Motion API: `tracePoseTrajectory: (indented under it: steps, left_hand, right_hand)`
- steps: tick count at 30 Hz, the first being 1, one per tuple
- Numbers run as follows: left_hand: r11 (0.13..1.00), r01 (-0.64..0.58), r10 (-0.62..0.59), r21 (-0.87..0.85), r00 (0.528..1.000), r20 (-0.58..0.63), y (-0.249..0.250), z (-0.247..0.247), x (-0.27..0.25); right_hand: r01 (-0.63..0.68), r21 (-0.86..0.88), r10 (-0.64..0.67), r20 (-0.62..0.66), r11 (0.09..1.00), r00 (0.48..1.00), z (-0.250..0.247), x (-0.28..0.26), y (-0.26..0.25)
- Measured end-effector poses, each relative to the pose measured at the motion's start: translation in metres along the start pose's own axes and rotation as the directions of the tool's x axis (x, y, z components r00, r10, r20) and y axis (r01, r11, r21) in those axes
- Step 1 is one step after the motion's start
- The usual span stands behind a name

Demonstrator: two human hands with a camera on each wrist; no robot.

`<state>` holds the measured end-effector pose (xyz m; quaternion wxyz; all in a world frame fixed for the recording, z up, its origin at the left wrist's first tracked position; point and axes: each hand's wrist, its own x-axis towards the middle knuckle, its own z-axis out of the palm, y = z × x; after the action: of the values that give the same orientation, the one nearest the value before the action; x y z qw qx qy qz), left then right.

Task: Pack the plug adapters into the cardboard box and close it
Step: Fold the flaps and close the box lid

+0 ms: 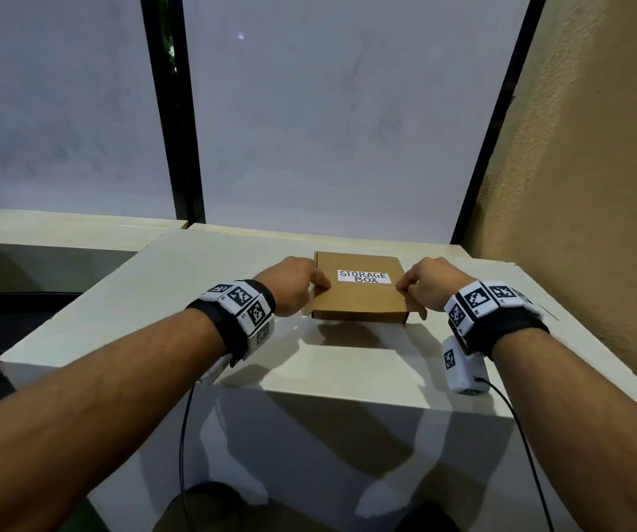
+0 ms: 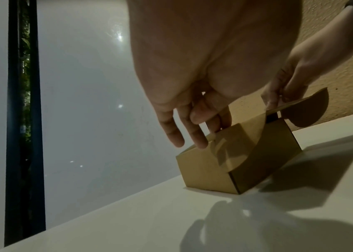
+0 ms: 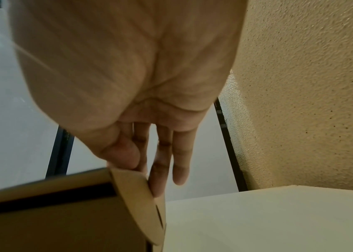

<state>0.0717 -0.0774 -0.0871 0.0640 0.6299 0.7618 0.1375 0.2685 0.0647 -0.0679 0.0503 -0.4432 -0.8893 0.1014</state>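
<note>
Two hands were at the cardboard box point(image 1: 359, 288), one on each short side. The box sat on the white table point(image 1: 155, 301), close to the far edge, with a label reading "STORAGE BOX" on its lid point(image 1: 363, 263). Its long side ran away from the person. The left hand point(image 1: 294, 288) pinched the lid's left edge between thumb and fingers. The right hand point(image 1: 430, 284) pinched the right edge the same way. Both were equally close to the box, so I think both would push down together.

From the head view the lid looked almost flat and shut. The wrist views showed more. On the left, a round side flap point(image 2: 234, 150) lay against the outside of the box wall. On the right, another round flap point(image 3: 136, 196) stuck out, and a dark gap showed under the lid. So the box was not fully closed. I think the flaps had to be tucked in next.

No plug adapters could be seen; they may be inside.
</note>
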Motion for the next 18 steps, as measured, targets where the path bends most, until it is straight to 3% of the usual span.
tracePoseTrajectory:
  steps: [12,18]
  left_hand:
    - [0.999,-0.029,0.029,0.025,0.999,-0.02,0.005,0.012,-0.005]
    - [0.979,0.068,-0.069,-0.194,0.998,-0.001,-0.004,0.005,-0.001]
  right_hand:
    - [-0.027,-0.067,0.027,-0.008,0.997,1.0,0.013,-0.006,0.0]
    - [0.01,-0.015,-0.01,0.025,1.0,1.0,0.01,-0.008,0.003]
